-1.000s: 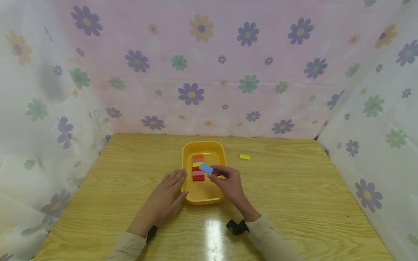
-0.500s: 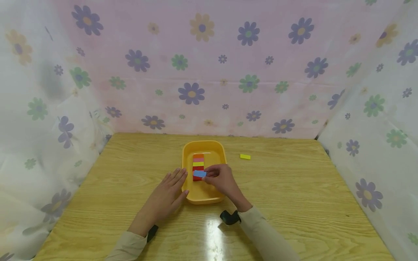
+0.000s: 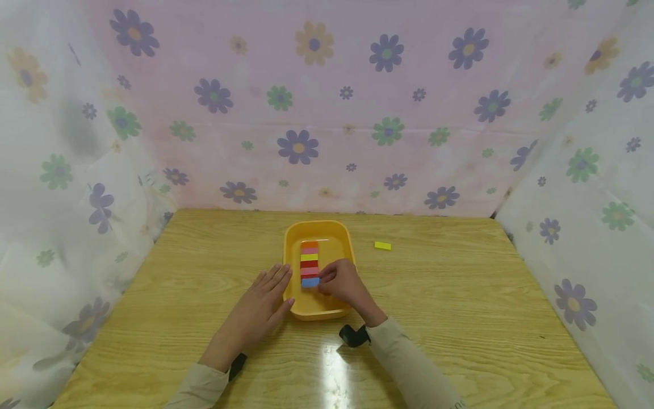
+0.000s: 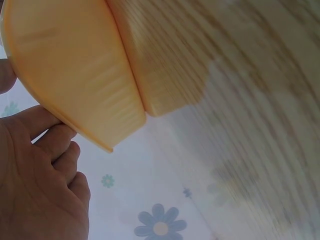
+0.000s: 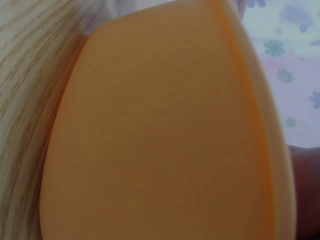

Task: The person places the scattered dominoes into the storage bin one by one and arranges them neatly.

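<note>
A yellow-orange plastic tray [image 3: 322,314] stands on the table with a row of coloured blocks [image 3: 309,264] inside, in orange, pink, yellow and red. At the near end of this row lies a blue block [image 3: 309,283], its right end pinched by the thumb and fingers of my right hand [image 3: 344,283]. My left hand [image 3: 261,307] has its fingers extended against the tray's left rim. In the left wrist view those fingers touch the rim from outside. The tray's outer wall [image 5: 150,125] fills most of the right wrist view and hides the fingers there.
A single yellow block [image 3: 382,246] lies on the wooden table [image 3: 449,295], right of the tray. A flowered curtain [image 3: 327,113] encloses the table at the back and both sides. Black wrist devices show below both hands, the right one [image 3: 353,336] more fully.
My right hand has carried the blue block left and toward me, from above the row down to its near end. The left hand has stayed at the tray's rim.
</note>
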Tool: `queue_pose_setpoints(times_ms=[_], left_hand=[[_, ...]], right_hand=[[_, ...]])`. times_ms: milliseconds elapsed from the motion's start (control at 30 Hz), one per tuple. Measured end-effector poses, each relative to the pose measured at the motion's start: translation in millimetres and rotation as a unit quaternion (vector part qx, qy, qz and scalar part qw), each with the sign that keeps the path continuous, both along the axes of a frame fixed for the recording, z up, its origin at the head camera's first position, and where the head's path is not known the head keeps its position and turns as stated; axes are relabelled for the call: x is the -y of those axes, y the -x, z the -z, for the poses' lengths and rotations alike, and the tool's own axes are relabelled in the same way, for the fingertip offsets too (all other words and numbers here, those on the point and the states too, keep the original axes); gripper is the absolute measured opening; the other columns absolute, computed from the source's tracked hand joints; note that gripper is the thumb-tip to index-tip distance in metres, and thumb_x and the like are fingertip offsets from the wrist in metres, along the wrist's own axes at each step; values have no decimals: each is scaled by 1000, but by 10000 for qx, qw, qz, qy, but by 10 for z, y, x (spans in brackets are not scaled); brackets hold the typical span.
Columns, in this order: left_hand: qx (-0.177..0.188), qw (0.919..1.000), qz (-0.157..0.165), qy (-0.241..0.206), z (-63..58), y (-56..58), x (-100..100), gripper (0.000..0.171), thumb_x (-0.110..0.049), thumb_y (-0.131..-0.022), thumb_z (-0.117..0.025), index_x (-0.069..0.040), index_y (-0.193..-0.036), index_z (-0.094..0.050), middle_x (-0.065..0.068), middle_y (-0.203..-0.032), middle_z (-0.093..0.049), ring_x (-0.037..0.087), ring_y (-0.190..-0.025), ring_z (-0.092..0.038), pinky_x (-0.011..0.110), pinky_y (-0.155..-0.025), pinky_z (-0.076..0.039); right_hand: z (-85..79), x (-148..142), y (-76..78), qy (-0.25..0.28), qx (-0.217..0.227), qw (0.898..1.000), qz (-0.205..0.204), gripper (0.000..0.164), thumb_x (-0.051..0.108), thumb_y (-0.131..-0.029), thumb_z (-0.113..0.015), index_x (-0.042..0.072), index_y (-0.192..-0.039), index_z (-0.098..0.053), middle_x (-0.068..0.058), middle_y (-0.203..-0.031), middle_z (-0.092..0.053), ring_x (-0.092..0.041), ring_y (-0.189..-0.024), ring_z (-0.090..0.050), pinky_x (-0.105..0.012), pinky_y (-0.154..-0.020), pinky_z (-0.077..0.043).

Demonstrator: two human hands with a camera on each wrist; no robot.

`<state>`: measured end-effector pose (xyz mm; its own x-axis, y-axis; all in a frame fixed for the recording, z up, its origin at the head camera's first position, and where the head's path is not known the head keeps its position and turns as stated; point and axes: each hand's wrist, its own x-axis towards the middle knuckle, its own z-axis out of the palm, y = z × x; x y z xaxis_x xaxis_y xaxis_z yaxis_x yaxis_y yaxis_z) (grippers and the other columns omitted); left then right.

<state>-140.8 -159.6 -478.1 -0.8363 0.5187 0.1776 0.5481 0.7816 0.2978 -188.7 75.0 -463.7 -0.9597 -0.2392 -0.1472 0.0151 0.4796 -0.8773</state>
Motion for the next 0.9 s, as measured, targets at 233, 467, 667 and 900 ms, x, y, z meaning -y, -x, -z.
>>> queue_pose_setpoints(times_ms=[233,467,667,900], left_hand=[[18,10000,-27,27,-1,-10,6,65,-41,-107,-49,-1,-157,-36,10,-165,-30,30,-155,-22,54,-126,-20],[-116,9999,-24,3,8,-8,7,63,-39,-107,-50,-1,-156,-38,11,-165,-33,32,-154,-26,55,-125,-22],[-129,9999,-12,9,13,-4,4,64,-39,-106,-51,-1,-156,-38,11,-164,-34,32,-154,-27,54,-125,-23],[-53,10000,-35,47,1,-4,-1,64,-40,-106,-52,-1,-156,-37,11,-164,-33,31,-154,-26,54,-125,-22]], right_hand=[[33,36,17,-394,-26,9992,-69,21,3,-79,-85,-8,-94,-76,-10,-80,-74,-12,-66,-64,-25,-61,-57],[51,61,34,-859,-308,9957,-159,20,3,-75,-87,-7,-89,-77,-9,-78,-72,-12,-63,-59,-21,-55,-51],[117,65,61,-923,-300,9952,-115,22,5,-73,-89,-6,-87,-76,-8,-77,-71,-11,-61,-58,-21,-53,-49],[116,86,69,-999,-113,9949,28,22,6,-74,-88,-4,-88,-75,-7,-79,-69,-14,-63,-56,-21,-54,-48]])
